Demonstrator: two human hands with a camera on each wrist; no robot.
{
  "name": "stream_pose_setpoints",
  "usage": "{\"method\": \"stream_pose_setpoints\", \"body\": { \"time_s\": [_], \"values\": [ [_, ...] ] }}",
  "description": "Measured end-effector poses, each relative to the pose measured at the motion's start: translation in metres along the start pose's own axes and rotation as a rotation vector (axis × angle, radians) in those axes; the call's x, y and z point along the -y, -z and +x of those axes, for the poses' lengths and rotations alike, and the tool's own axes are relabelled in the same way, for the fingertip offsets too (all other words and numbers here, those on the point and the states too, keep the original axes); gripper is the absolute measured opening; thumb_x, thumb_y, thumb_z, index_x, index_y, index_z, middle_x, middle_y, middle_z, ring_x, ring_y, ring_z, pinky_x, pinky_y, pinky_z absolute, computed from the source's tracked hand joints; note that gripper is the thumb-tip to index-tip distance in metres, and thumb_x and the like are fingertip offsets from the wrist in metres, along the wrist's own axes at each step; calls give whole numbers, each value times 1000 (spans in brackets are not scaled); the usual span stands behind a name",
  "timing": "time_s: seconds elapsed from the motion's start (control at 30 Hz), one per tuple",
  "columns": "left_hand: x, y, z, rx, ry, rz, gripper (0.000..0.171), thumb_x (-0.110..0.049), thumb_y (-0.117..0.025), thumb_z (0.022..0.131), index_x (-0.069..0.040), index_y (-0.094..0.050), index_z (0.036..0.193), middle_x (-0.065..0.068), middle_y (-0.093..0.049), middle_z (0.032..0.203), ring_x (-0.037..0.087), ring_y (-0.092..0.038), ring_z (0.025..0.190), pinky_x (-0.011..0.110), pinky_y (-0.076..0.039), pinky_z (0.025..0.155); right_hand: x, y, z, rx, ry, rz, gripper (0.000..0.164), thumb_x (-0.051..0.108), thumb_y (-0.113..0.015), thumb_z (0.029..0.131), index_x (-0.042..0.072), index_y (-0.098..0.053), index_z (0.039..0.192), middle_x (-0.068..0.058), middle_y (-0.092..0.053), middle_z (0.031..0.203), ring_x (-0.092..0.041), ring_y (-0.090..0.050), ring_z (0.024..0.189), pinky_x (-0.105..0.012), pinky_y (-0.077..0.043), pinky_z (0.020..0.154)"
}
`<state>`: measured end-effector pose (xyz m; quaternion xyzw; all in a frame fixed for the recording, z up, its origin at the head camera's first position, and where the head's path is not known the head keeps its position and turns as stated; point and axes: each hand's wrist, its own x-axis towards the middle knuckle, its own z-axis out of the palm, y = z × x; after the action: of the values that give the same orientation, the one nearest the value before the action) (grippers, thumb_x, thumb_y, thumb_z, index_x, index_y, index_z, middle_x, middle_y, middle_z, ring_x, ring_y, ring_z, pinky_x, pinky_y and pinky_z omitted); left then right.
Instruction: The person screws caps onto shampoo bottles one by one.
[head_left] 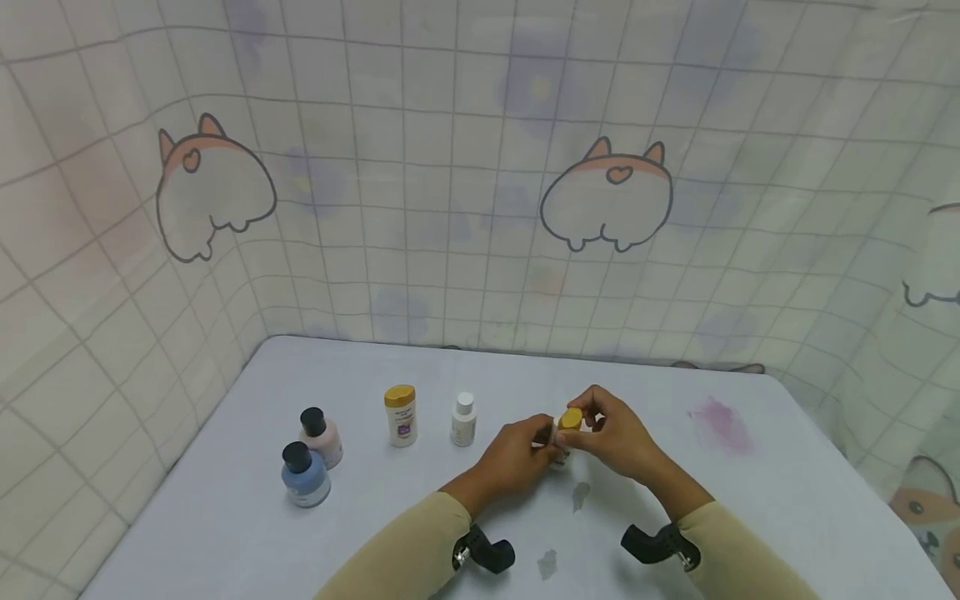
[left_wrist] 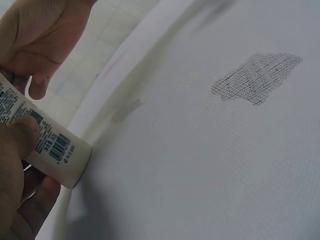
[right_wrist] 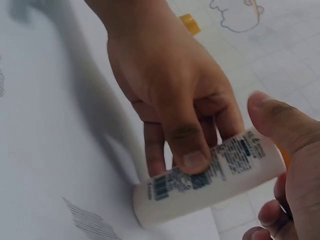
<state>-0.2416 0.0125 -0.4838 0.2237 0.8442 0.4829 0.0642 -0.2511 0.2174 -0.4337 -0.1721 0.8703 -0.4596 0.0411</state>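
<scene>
In the head view my left hand (head_left: pixel 513 457) grips a white bottle with a yellow cap, right of the table's middle. The left wrist view shows the bottle (left_wrist: pixel 59 150) tilted, its lower end close over the table, with printed text and a barcode on its side. My left thumb presses on the label while the fingers wrap the far side. At the top end, the thumb and fingers of my right hand (head_left: pixel 618 435) are curled about the yellow cap (head_left: pixel 571 418). In the right wrist view the right hand hides most of that cap.
Left of my hands stand a small white bottle (head_left: pixel 463 423), another yellow-capped bottle (head_left: pixel 402 421), a pink bottle (head_left: pixel 327 443) and a blue bottle (head_left: pixel 306 482), both with black caps. The white table (head_left: pixel 360 542) bears a pink stain (head_left: pixel 723 425) at right. A patterned curtain (head_left: pixel 420 167) hangs behind.
</scene>
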Motion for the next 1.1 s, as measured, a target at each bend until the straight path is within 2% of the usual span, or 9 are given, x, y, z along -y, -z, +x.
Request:
{"method": "stream_pose_setpoints", "body": {
  "time_s": [0.13, 0.27, 0.43, 0.53, 0.67, 0.77, 0.9, 1.1],
  "values": [
    [1, -1, 0, -12, 6, -13, 22, -20, -67, 102, -20, -63, 124, -9, -69, 119, 6, -63, 116, 21, -54, 93, 1, -9, -1, -69, -38, -19, 45, 35, -89, 81, 11, -58, 102, -6, -55, 93, -23, -47, 85, -28, -41, 60],
    [2, -1, -1, -20, 18, -9, 25, -20, -68, 101, -20, -63, 126, -10, -69, 119, 6, -63, 115, 21, -55, 93, 2, -13, -2, -94, -60, -18, 48, 38, -90, 80, 10, -56, 101, -7, -55, 92, -23, -48, 85, -29, -41, 59],
    [0, 0, -3, -27, 7, 24, 24, -19, -70, 100, -20, -64, 123, -10, -70, 115, 6, -64, 113, 23, -55, 94, 1, -10, -4, -25, 10, 14, 41, 36, -84, 87, 15, -66, 117, -4, -66, 107, -25, -58, 92, -30, -52, 71],
    [-2, 1, -4, -21, 3, 38, 24, -20, -70, 100, -20, -63, 123, -12, -69, 113, 4, -64, 111, 24, -54, 95, -1, -6, -5, 37, 50, 67, 41, 31, -79, 92, 18, -67, 129, -10, -67, 122, -30, -62, 99, -29, -56, 77],
    [-3, 1, -4, -17, 3, 34, 23, -21, -70, 100, -21, -63, 123, -14, -68, 110, 2, -63, 109, 24, -54, 95, -2, -3, -6, 64, 65, 110, 40, 27, -77, 94, 17, -67, 132, -16, -65, 129, -29, -63, 102, -29, -58, 77],
    [-4, 2, -4, -19, 2, 41, 24, -21, -70, 100, -20, -63, 123, -15, -68, 108, 3, -63, 110, 25, -55, 95, -2, -3, -6, 42, 48, 97, 39, 28, -78, 93, 18, -69, 129, -10, -68, 126, -26, -66, 98, -30, -59, 76],
    [-4, 1, -4, -26, -4, 52, 25, -20, -71, 99, -19, -64, 123, -14, -68, 107, 3, -64, 109, 25, -55, 94, -1, -6, -7, -23, -19, 77, 39, 34, -83, 88, 21, -73, 124, -3, -71, 121, -29, -68, 84, -29, -58, 69],
    [-3, 0, -3, -42, 2, 37, 23, -19, -72, 99, -18, -64, 120, -13, -68, 105, 6, -65, 107, 23, -56, 90, 2, -11, -9, -84, -70, 48, 42, 39, -84, 86, 15, -72, 119, -4, -70, 117, -23, -63, 77, -30, -54, 63]
  ]
}}
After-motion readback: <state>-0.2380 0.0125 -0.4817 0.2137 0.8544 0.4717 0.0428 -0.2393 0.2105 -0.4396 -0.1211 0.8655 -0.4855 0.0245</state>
